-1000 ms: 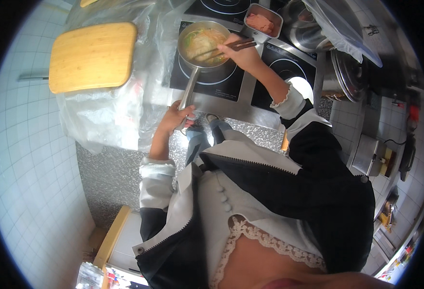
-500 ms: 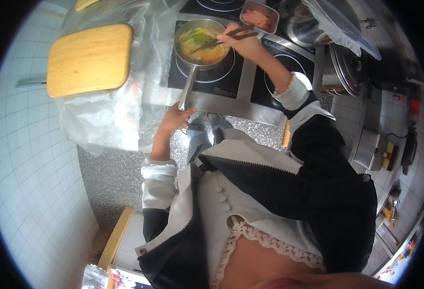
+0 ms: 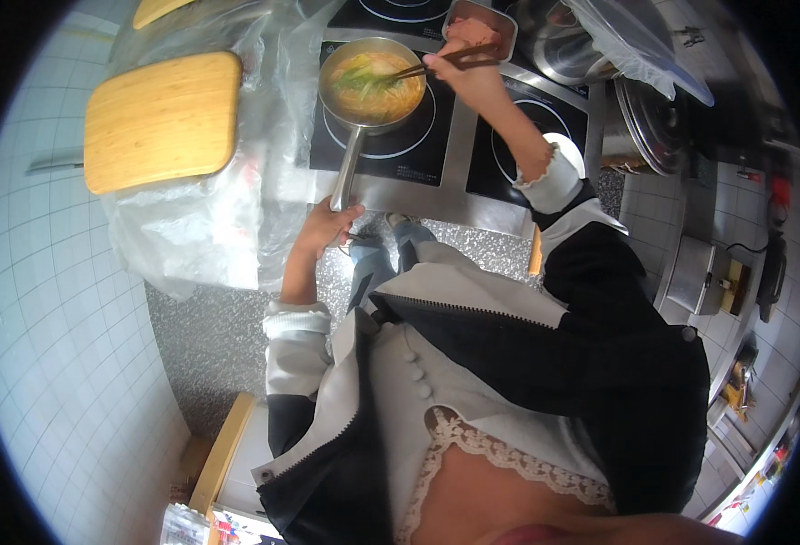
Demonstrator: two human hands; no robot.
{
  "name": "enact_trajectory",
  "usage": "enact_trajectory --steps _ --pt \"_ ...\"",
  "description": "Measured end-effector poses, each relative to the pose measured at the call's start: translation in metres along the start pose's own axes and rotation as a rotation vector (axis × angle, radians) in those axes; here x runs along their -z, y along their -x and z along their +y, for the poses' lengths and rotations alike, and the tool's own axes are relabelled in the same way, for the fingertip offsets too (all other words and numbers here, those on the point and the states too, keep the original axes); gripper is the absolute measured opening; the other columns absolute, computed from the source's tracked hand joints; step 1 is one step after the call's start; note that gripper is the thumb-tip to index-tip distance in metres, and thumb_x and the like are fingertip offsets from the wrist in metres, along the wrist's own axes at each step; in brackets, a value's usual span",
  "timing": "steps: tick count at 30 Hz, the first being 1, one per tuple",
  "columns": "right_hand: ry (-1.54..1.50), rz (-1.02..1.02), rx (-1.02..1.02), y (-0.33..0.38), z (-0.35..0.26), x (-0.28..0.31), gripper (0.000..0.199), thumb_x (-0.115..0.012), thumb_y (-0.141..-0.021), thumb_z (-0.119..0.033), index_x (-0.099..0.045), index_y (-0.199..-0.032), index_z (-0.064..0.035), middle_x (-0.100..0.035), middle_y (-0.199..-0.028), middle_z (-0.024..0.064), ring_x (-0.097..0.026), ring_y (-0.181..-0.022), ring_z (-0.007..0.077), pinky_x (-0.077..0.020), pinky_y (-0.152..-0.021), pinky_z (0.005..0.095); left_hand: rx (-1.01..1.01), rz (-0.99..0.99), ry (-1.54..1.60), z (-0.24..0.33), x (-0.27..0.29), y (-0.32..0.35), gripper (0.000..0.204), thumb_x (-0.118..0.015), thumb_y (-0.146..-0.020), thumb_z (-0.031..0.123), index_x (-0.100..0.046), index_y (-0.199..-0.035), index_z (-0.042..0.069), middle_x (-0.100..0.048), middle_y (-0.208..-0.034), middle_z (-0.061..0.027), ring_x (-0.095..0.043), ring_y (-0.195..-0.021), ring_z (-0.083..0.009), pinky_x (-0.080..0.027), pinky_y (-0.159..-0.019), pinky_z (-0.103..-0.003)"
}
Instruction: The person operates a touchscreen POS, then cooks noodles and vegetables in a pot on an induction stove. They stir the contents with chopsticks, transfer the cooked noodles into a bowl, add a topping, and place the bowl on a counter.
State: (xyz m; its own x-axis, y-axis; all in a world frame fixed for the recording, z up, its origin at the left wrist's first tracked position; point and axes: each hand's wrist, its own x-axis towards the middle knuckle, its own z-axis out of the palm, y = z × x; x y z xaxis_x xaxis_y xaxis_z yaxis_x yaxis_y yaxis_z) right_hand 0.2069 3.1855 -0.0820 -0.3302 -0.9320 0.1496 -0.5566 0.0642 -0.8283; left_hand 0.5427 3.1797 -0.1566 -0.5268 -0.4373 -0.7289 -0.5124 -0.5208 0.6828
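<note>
A steel saucepan (image 3: 360,119) stands on a black cooktop (image 3: 418,168), holding orange-yellow broth with noodles and green vegetable strips (image 3: 363,80). My left hand (image 3: 328,225) is closed around the end of the pan's long handle (image 3: 349,168). In my right hand (image 3: 469,80) is a pair of dark chopsticks (image 3: 445,62), pinched between the fingers. Their tips reach over the pan's right side into the greens. Just beyond that hand sits a small tub (image 3: 508,36) of pink sliced meat (image 3: 472,34).
A wooden cutting board (image 3: 163,118) lies on a plastic-covered surface (image 3: 268,182) at the left. More cooktops are at the right and back. Further right stand a steel pot (image 3: 559,50) and a large lidded pot (image 3: 654,127). A tiled wall (image 3: 45,300) borders the left.
The chopsticks have shifted toward the pan's right side and lie flatter. The greens have loosened and spread into the broth. My left hand keeps its hold on the handle.
</note>
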Motion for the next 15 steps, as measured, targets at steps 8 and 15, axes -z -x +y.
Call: enact_trajectory --steps 8,15 --pt "-0.098 0.094 -0.019 -0.020 0.001 0.023 0.024 -0.065 -0.087 -0.027 -0.064 -0.080 -0.0040 -0.066 -0.071 0.0065 -0.064 -0.061 0.0115 -0.0500 -0.052 0.0247 0.016 0.021 -0.003 0.004 -0.005 0.004 0.040 -0.073 -0.081 0.023 -0.056 -0.108 -0.001 -0.050 -0.059 0.0004 -0.046 -0.044 -0.0084 -0.039 -0.040 -0.023" --pt "-0.011 -0.094 0.055 -0.006 -0.003 -0.011 0.029 -0.065 -0.086 -0.031 -0.058 -0.084 -0.0035 -0.061 -0.072 0.0106 -0.060 -0.068 0.0222 -0.0467 -0.065 0.0311 0.008 0.025 0.037 0.002 -0.015 0.009 0.037 -0.072 -0.083 0.023 -0.057 -0.106 -0.002 -0.050 -0.059 0.0007 -0.046 -0.044 -0.0083 -0.038 -0.040 -0.023"
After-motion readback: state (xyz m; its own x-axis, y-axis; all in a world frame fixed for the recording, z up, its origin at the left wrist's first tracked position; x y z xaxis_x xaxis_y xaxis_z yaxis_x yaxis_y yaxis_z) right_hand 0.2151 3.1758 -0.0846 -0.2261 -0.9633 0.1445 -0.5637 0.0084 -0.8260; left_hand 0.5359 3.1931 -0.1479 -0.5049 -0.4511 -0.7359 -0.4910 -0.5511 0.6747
